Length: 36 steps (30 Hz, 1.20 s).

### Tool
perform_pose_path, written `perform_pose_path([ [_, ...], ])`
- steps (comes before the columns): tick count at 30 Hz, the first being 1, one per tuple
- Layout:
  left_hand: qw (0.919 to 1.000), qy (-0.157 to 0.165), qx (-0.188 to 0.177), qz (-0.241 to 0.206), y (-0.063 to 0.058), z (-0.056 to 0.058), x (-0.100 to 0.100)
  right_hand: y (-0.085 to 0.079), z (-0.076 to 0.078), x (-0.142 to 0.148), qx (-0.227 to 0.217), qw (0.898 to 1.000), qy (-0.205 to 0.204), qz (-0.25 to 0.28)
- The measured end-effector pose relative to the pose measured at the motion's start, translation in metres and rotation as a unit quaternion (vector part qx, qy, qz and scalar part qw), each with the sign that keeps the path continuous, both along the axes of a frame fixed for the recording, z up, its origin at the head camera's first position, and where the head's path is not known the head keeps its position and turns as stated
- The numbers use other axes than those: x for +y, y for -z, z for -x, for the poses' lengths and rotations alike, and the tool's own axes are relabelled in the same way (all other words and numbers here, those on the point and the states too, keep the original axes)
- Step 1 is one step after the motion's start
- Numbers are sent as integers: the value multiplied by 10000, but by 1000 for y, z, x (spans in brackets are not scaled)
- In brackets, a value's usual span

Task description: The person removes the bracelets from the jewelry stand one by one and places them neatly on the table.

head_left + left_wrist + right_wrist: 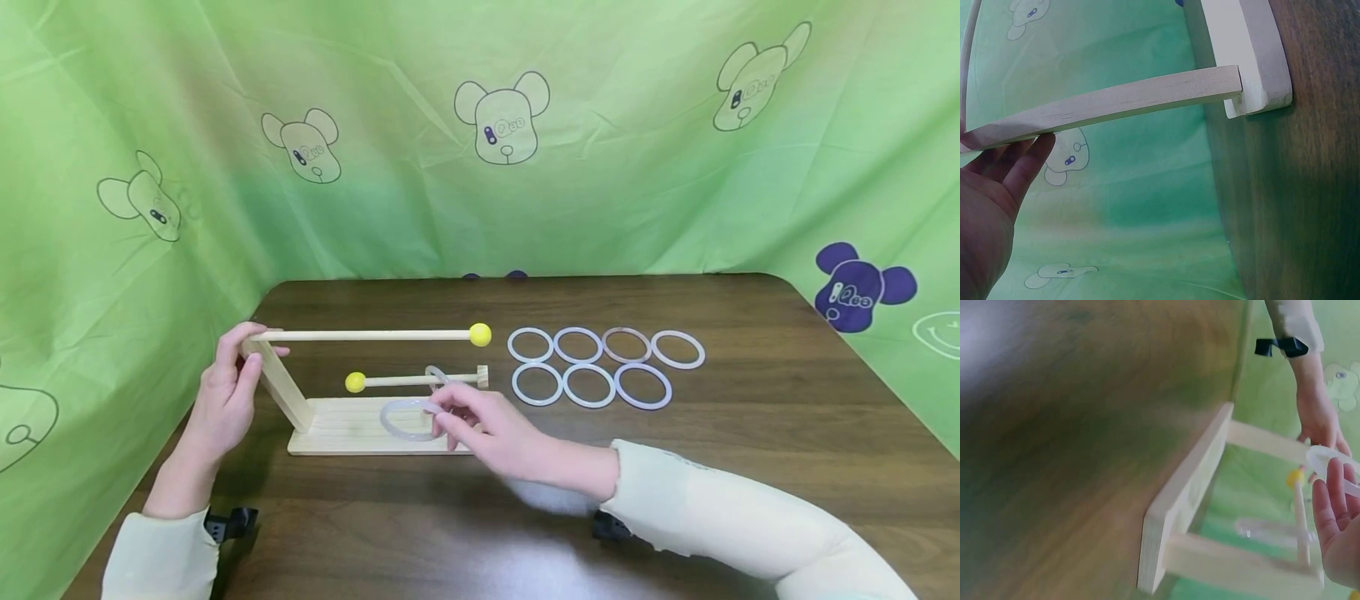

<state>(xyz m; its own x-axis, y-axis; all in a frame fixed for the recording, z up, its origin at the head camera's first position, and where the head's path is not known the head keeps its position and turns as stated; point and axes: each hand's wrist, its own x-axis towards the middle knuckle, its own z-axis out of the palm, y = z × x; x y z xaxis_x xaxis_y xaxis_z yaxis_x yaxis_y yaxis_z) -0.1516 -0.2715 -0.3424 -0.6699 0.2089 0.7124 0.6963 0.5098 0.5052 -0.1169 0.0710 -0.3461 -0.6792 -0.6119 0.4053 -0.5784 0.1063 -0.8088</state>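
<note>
A pale wooden stand has a flat base (345, 425), a left post (283, 383) and a shorter right post (482, 375). My left hand (223, 400) grips the left post's top, where the upper rod (367, 336) starts; that rod runs right to a yellow ball (480, 335). The lower rod (393, 381) points left from the right post and ends in another yellow ball (356, 382). A translucent ring (1266, 528) hangs on this lower rod. In front of it, my right hand (495, 425) pinches a second translucent ring (385, 419), held above the base.
Several pale rings lie flat in two rows on the brown wooden table (750, 433), right of the stand; one is a bluish ring (643, 407). A green curtain (390, 200) with bear drawings stands behind the table and along its sides.
</note>
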Motion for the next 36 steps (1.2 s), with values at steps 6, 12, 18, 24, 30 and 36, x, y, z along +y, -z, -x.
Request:
perform_pose_path([
  [6,10000,-15,7,4,-1,0,1,-7,4,28,386,9989,222,159],
  [12,10000,0,14,13,-2,-1,2,-11,6,57,687,9962,543,5],
  [18,10000,-29,-23,22,-2,-1,2,-11,9,87,1129,9889,942,-216],
  [24,10000,-26,-25,38,-2,-2,1,-10,9,116,1488,9791,1331,-383],
  [30,10000,-33,-41,13,-2,-2,1,-8,9,144,1563,9712,1724,-503],
  [36,10000,-36,-43,4,-2,-2,1,-7,12,170,1672,9615,2106,-569],
])
